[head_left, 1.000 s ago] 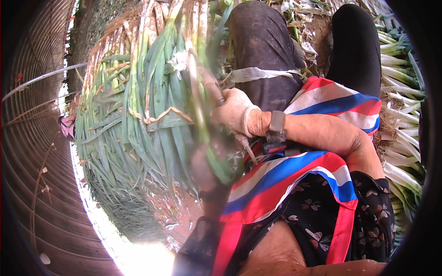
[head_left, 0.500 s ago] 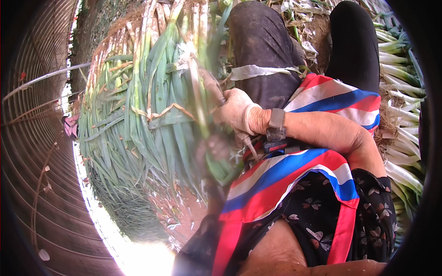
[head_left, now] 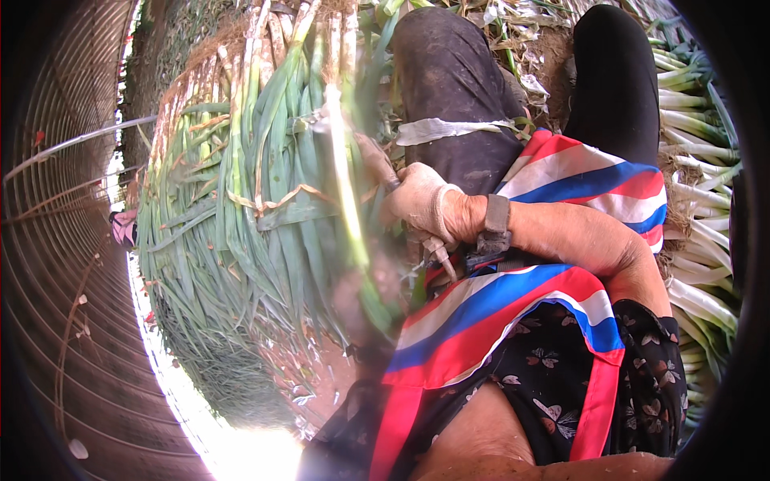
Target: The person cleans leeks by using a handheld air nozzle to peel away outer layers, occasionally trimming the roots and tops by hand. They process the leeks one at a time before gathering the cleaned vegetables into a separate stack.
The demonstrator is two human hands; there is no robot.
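My left hand (head_left: 362, 295), smeared by motion, is closed round the green part of a long green onion (head_left: 345, 172). The onion stands out bright, with its white shank toward the top of the view and its leaves toward my lap. In a pale, dirty glove, my right hand (head_left: 421, 199) grips a gun-shaped tool, seemingly an air blow gun (head_left: 377, 160). Its front end is beside the onion's shank, and a metal hose fitting (head_left: 439, 254) shows below my hand. The fingers round the handle are partly hidden. A blurred pale shred hangs next to the shank.
A thick heap of untrimmed green onions (head_left: 273, 176) lies left of my legs. White-shanked onions (head_left: 698, 216) are laid in a row at the right. Peeled scraps (head_left: 525, 56) litter the soil between my knees. A ribbed curved wall (head_left: 64, 264) bounds the far left.
The whitish husk bunched about the onion's upper shank has mostly gone, and a bright white shank now shows. Both hands have shifted only slightly.
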